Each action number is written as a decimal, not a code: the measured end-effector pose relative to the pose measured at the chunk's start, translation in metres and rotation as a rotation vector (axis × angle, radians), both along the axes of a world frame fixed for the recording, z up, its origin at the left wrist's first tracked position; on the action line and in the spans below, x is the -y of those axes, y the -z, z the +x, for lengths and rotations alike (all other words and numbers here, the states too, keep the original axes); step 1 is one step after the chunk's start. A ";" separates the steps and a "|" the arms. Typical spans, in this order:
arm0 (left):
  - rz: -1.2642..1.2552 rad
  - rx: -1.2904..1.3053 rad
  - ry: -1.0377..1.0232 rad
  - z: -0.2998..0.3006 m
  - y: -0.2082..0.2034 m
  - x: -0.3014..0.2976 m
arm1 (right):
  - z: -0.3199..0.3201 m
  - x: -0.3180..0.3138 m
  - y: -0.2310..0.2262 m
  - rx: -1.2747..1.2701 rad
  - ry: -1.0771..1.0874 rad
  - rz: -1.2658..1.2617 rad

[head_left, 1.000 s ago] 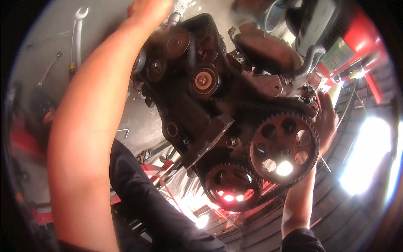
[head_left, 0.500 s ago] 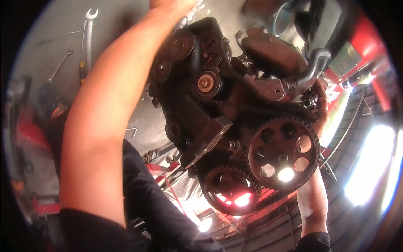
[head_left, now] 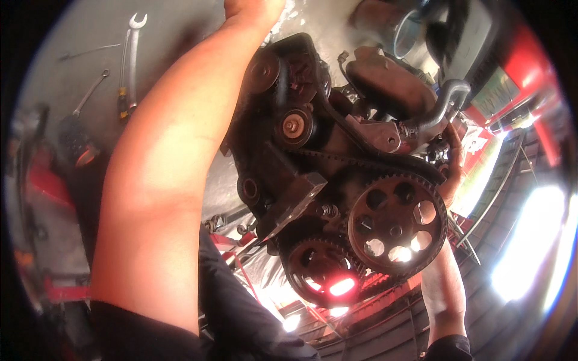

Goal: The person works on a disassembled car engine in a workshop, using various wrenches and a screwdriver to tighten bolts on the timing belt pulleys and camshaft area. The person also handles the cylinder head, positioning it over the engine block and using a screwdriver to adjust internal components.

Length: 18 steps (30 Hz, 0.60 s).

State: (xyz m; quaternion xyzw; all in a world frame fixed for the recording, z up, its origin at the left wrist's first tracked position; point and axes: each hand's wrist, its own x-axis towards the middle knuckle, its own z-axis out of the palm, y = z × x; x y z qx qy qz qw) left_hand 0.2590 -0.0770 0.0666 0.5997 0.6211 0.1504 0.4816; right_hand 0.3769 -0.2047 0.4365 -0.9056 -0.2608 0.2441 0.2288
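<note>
Gripping unclear: left hand (head_left: 253,9) reaches over the engine (head_left: 313,150); right hand (head_left: 451,174) behind its large toothed pulley (head_left: 397,225)

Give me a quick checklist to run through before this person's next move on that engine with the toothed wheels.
1. Left hand on the engine top: ok, though mostly cut off by the frame.
2. Right hand at the engine's far side: ok, its grip cannot be told.
3. Timing belt seated on the large toothed wheel: ok.
4. Smaller toothed wheel meeting the belt: cannot tell.
5. Wrenches lying apart on the grey surface: ok.
</note>
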 end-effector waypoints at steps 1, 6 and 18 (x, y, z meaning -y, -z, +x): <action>0.003 0.011 -0.002 0.000 0.002 0.000 | 0.000 -0.002 -0.003 0.043 -0.011 -0.049; -0.110 0.000 0.065 -0.001 -0.011 -0.006 | 0.001 0.001 -0.004 0.115 -0.095 -0.101; -0.147 -0.053 0.056 0.004 0.009 -0.007 | 0.001 0.000 0.002 0.077 -0.163 -0.013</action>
